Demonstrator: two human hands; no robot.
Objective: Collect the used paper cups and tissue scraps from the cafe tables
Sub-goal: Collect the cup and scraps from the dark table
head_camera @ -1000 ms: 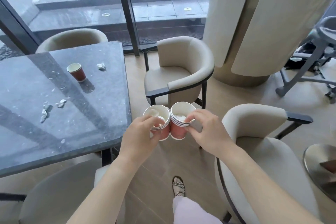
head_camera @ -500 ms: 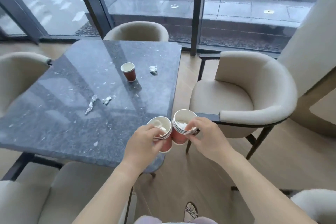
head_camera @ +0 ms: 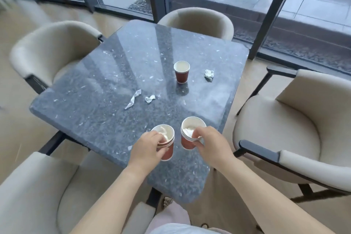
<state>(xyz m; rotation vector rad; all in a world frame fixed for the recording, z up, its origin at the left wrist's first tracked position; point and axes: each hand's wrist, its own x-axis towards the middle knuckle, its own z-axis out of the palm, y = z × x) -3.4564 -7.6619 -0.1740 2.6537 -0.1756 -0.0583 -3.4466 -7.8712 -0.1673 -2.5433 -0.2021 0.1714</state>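
Two stacks of nested red paper cups, one to each hand. Left hand (head_camera: 146, 148) curled round the left stack (head_camera: 168, 152), fingers hooked over the rim beside the tissue wad (head_camera: 164, 133) stuffed in the top cup. Right hand (head_camera: 210, 142) pinching the right stack (head_camera: 187, 143) at its rim, likewise stuffed with white paper. Both held over the near corner of the table (head_camera: 114, 74), slightly apart; whether either base touches the stone, impossible to tell.

Half a second back, pressed side by side at the table's edge, partly over the floor; now brought in over the top and parted, with the whole table faced squarely. Means arrival at the next pickup spot.

Further out, well apart from the hands: a single cup (head_camera: 181, 72) upright near the middle, a crumpled tissue (head_camera: 209, 75) near it on the right, a twisted strip (head_camera: 133, 99) and a small scrap (head_camera: 150, 99) side by side nearer in. Four armchairs (head_camera: 296, 129) round the table.

Probably calls for setting down or merging the stacks first, since no hand free for the loose pieces.
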